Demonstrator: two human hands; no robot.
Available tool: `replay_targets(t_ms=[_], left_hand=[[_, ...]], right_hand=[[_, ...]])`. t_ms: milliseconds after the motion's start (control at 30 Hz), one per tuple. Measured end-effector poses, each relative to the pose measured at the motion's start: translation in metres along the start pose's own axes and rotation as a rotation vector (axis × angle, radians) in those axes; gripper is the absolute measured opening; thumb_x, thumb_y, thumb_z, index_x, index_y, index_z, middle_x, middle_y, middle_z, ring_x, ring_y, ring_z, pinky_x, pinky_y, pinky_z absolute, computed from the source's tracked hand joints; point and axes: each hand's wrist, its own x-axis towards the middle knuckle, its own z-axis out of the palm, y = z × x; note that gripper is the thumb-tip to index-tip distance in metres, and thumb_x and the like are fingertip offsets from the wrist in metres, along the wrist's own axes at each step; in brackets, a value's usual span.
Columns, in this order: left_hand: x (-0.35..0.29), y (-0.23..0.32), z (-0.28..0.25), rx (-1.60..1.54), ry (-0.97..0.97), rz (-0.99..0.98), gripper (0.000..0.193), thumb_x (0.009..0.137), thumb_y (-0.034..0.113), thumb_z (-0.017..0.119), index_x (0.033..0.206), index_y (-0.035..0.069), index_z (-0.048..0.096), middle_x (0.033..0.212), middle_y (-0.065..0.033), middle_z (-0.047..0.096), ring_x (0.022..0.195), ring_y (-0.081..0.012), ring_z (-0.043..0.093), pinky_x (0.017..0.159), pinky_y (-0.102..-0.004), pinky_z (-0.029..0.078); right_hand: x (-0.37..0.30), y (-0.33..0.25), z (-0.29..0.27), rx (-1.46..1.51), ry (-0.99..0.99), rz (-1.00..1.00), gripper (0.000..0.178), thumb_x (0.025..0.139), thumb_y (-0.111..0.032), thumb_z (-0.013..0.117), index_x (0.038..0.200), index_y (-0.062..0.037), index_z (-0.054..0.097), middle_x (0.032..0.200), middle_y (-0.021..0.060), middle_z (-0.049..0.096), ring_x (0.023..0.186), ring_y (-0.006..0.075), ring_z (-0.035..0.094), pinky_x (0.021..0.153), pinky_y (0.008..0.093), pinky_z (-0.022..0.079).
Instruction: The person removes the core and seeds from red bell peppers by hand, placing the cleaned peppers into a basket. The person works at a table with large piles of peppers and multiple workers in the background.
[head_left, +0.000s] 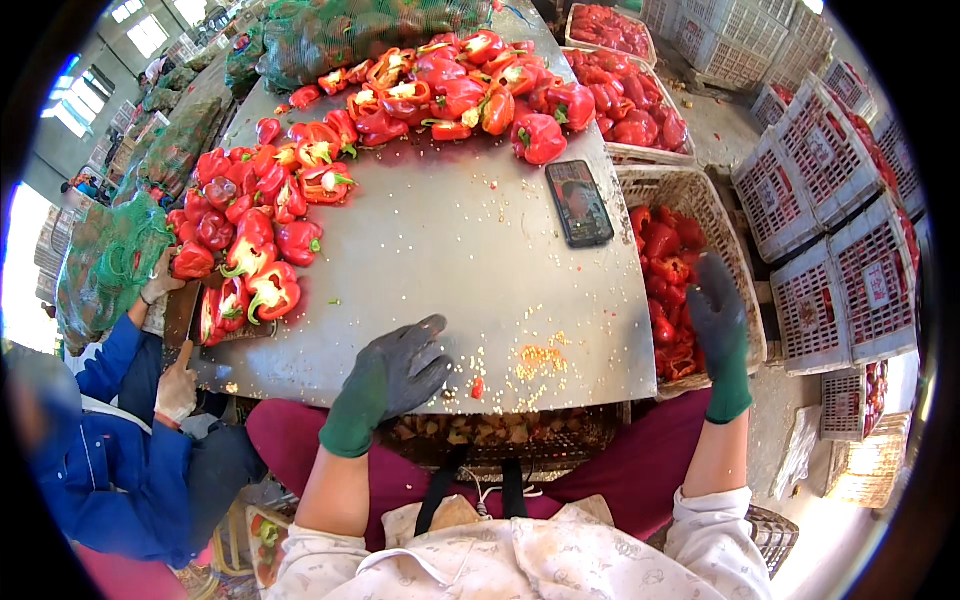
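Note:
My left hand (395, 375), in a grey-palmed green work glove, hovers at the near edge of the metal table (450, 270). Its fingers are apart and nothing shows in them. Off the table's right side, my right hand (720, 320), gloved alike and slightly blurred, hangs by the inner edge of a crate (735, 215) of red bell peppers (668, 245); its fingers are apart and it holds nothing visible. Loose pepper seeds (540, 362) and a small red scrap (477, 387) lie on the metal between my hands.
Halved red peppers (440, 90) are heaped along the table's far and left sides. A phone (578, 205) lies near the right edge. Below the near edge sits a basket of trimmings (490, 430). At left, a co-worker's gloved hand (177, 385) points upward. Stacked crates (840, 280) stand at right.

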Motion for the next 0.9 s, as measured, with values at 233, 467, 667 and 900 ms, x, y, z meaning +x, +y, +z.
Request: replay_targets(t_ms=[233,467,667,900], left_hand=[[0.110,-0.055,0.022,0.185,0.169,0.314,0.040,0.081,0.020,0.075,0.118,0.009,0.068,0.117,-0.0143,0.069,0.113,-0.0361,0.064,0.095,-0.0455,0.053],[0.183,-0.115,0.013,0.215,0.147,0.314,0.042,0.076,0.019,0.078,0.116,0.010,0.070,0.121,-0.0118,0.069,0.119,-0.0379,0.061,0.102,-0.0494,0.048],[0.194,-0.107,0.000,0.120,0.018,0.217,0.038,0.074,0.011,0.078,0.110,0.010,0.067,0.114,-0.0118,0.070,0.113,-0.0398,0.063,0.097,-0.0516,0.049],[0.207,-0.113,-0.012,-0.070,-0.059,0.190,0.017,0.080,0.010,0.069,0.097,0.010,0.068,0.112,-0.0108,0.071,0.114,-0.0372,0.064,0.102,-0.0511,0.045]], right_hand=[[0.120,-0.050,0.061,0.088,-0.237,-0.140,0.044,0.095,-0.010,0.064,0.136,0.0028,0.056,0.127,0.0116,0.066,0.117,0.0180,0.061,0.103,0.0328,0.047],[0.373,0.011,0.164,0.402,-0.488,-0.062,0.056,0.096,-0.031,0.065,0.142,-0.0008,0.053,0.135,0.0062,0.060,0.127,0.0150,0.052,0.111,0.0308,0.036],[0.473,0.038,0.281,0.269,-0.841,-0.039,0.052,0.098,-0.027,0.062,0.145,-0.0067,0.052,0.144,0.0080,0.052,0.133,0.0187,0.047,0.113,0.0319,0.036],[0.452,0.080,0.346,0.229,-0.682,-0.284,0.039,0.098,-0.016,0.057,0.135,-0.0040,0.060,0.135,0.0129,0.061,0.120,0.0184,0.058,0.105,0.0316,0.045]])
